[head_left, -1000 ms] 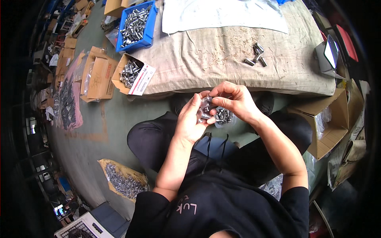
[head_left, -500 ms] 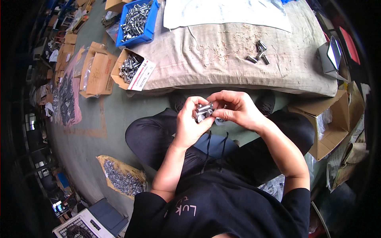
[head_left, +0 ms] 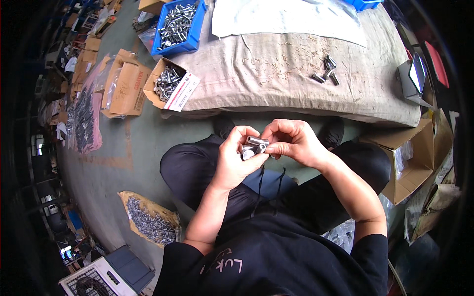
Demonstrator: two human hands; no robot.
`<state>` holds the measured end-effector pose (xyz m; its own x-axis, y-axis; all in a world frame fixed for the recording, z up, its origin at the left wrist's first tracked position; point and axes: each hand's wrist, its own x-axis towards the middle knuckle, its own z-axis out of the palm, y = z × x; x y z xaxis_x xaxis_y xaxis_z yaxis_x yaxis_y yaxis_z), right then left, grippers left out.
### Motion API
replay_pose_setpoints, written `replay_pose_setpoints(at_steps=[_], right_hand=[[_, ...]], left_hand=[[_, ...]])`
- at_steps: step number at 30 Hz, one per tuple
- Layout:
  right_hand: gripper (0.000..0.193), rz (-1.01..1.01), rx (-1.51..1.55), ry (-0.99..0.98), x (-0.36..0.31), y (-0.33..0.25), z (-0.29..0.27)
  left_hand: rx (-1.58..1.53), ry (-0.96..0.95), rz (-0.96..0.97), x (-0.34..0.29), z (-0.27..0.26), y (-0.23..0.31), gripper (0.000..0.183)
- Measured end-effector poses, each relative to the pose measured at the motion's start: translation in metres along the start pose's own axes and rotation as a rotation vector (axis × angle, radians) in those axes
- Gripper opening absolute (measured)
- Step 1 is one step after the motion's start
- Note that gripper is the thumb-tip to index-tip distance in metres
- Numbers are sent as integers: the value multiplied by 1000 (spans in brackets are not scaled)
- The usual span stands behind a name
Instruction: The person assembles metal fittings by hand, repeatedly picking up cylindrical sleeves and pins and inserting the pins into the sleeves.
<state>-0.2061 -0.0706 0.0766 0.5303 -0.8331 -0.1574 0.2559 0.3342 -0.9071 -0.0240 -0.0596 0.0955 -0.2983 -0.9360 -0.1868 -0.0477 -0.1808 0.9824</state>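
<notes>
Over my lap, my left hand (head_left: 233, 154) cups a few shiny metal sleeves (head_left: 254, 142), short cylinders, at least one with a hollow end. Some of them are hidden by the fingers. Thumb and fingers of my right hand (head_left: 294, 143) close in a pinch at the right end of this bunch, touching a sleeve whose round open end faces me. Beyond my hands, on the cloth-covered table (head_left: 232, 89), lies a small group of similar loose metal sleeves (head_left: 327, 74).
A blue bin (head_left: 178, 27) and an open carton (head_left: 168, 85), both full of metal parts, stand at the table's left. More small parts lie on a cardboard tray (head_left: 150, 219) on the floor. An open cardboard box (head_left: 414, 158) sits at right, below a propped-up screen (head_left: 414, 76).
The sleeves in my left hand have shifted, and an open end now shows beside my right thumb. My right fingers have drawn closer together. The whole view has moved slightly.
</notes>
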Motion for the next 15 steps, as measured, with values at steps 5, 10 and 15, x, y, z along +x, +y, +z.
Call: replay_pose_setpoints(at_steps=[5,10,15], right_hand=[[20,-2,-6,-50,1,-6,2],[25,-154,-201,-56,0,-10,13],[20,-320,-330,15,3,-5,22]], left_hand=[[290,57,143,-5,-2,2,38],[370,131,282,-7,-6,4,38],[450,131,327,-11,-13,10,40]])
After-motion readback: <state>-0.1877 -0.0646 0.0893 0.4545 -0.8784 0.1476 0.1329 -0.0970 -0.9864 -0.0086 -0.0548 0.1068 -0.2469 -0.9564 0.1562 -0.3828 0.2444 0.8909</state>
